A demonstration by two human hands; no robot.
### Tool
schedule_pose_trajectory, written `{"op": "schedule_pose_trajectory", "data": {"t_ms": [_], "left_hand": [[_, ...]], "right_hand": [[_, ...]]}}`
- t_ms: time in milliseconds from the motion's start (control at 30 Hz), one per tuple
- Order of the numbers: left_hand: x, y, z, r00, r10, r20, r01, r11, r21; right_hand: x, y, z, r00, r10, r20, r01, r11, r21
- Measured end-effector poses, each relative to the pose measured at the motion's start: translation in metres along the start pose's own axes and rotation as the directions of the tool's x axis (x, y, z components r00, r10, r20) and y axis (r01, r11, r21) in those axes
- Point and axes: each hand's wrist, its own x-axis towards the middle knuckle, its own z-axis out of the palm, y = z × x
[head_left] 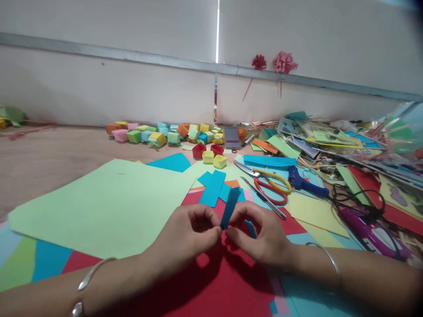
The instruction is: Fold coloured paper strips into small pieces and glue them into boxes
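Between the fingertips of both hands stands a folded blue paper strip (230, 207), upright over red paper (198, 290). My left hand (194, 229) pinches its lower left edge with thumb and forefinger. From the other side, my right hand (256, 231) grips the same piece, and a bit of blue paper shows behind its thumb. Just beyond the fingers lie several blue paper strips (213, 188), some crossing each other. A large light green sheet (99, 202) spreads to the left of my hands.
Scissors (271, 185), a craft knife (264, 198), a blue glue gun (307, 182) and a purple corded device (373, 231) lie to the right. Small folded paper boxes (158, 138) line the wall. Paper scraps (317, 132) pile up at the back right.
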Motion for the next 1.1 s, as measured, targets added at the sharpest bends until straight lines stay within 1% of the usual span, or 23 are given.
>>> {"op": "schedule_pose_trajectory", "data": {"t_ms": [33,67,133,200,300,367,500,600,867,933,1033,1100], "left_hand": [[0.0,-0.001,0.001,1.0,0.009,0.005,-0.009,1.0,0.014],[0.001,-0.003,0.001,1.0,0.021,0.007,-0.021,0.999,0.026],[0.002,-0.008,0.002,0.998,0.064,0.001,-0.064,0.996,0.062],[0.002,-0.013,0.003,0.991,0.137,-0.012,-0.134,0.984,0.118],[0.002,-0.016,0.003,0.968,0.248,-0.031,-0.237,0.948,0.211],[0.001,-0.015,0.003,0.959,0.281,-0.029,-0.265,0.932,0.248],[0.0,-0.012,0.003,0.954,0.298,-0.032,-0.28,0.924,0.261],[0.0,-0.012,0.004,0.949,0.311,-0.052,-0.291,0.928,0.234],[0.002,-0.017,0.003,0.958,0.282,-0.049,-0.271,0.949,0.164],[0.002,-0.017,0.003,0.966,0.255,-0.042,-0.248,0.96,0.128],[0.002,-0.014,0.004,0.983,0.183,-0.029,-0.181,0.982,0.059],[0.002,-0.013,0.005,0.986,0.162,-0.031,-0.16,0.986,0.045]], "right_hand": [[0.0,0.0,0.001,0.997,0.073,0.009,-0.073,0.996,0.054],[0.0,0.001,0.002,0.993,0.119,0.016,-0.12,0.988,0.098],[-0.001,0.001,0.004,0.991,0.134,0.019,-0.136,0.982,0.13],[-0.001,0.002,0.004,0.997,0.078,0.002,-0.078,0.994,0.08],[-0.001,0.001,0.004,0.999,-0.037,-0.016,0.037,0.999,-0.02],[-0.001,0.002,0.004,0.995,-0.097,-0.026,0.096,0.994,-0.056],[-0.001,0.004,0.004,0.987,-0.153,-0.041,0.149,0.984,-0.101],[-0.002,0.008,0.005,0.988,-0.145,-0.05,0.139,0.984,-0.115],[0.0,0.011,0.005,0.989,-0.146,-0.032,0.141,0.981,-0.133],[0.0,0.012,0.003,0.983,-0.18,-0.018,0.176,0.974,-0.144],[0.001,0.012,0.0,0.956,-0.292,0.03,0.293,0.941,-0.171],[0.001,0.011,-0.002,0.944,-0.328,0.047,0.331,0.923,-0.197]]}}
